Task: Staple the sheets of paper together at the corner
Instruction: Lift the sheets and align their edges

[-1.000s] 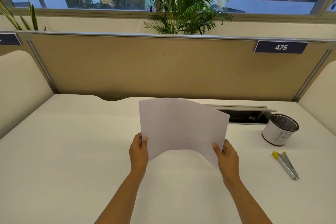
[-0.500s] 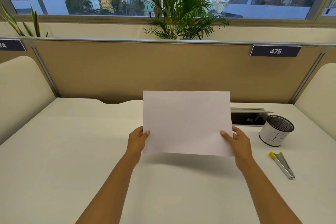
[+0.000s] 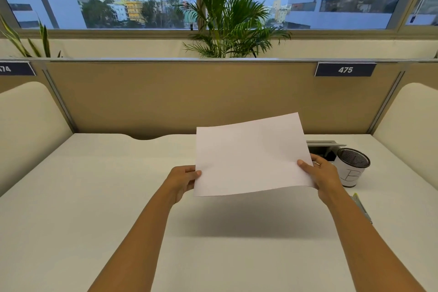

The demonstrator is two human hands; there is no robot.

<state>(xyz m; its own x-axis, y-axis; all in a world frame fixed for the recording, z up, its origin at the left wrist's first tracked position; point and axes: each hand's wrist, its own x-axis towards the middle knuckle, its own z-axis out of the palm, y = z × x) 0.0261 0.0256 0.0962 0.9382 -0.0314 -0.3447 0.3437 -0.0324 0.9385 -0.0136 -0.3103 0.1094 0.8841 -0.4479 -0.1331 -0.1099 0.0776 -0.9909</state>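
From the head view, both hands hold the sheets of paper [image 3: 251, 156] up above the white desk [image 3: 71, 208], clear of its surface, with a soft shadow lying on the desk beneath them. The left hand [image 3: 182, 181] pinches the near left edge of the paper, thumb on the front face and the other fingers hidden behind. The right hand [image 3: 324, 175] grips the near right edge the same way, thumb laid on the front face and fingers curled behind the sheet. The paper is tilted, its right side higher than its left, and the near edge bows slightly. Whether there is one sheet or several cannot be told, since only the blank front face shows.

To the right of the right hand stands a white cup with a dark mesh rim [image 3: 353, 169], marked with a letter on its side, near the far right of the desk. Just nearer than the cup, the stapler [image 3: 361, 207] lies flat on the desk, mostly hidden behind the right forearm; a yellow tip and a grey body show. Behind the cup an open cable hatch [image 3: 323, 147] is set into the desk. A tan partition [image 3: 189, 95] closes the far side, carrying a dark label reading 475 [image 3: 345, 69], and a palm plant [image 3: 227, 14] rises behind it before the window
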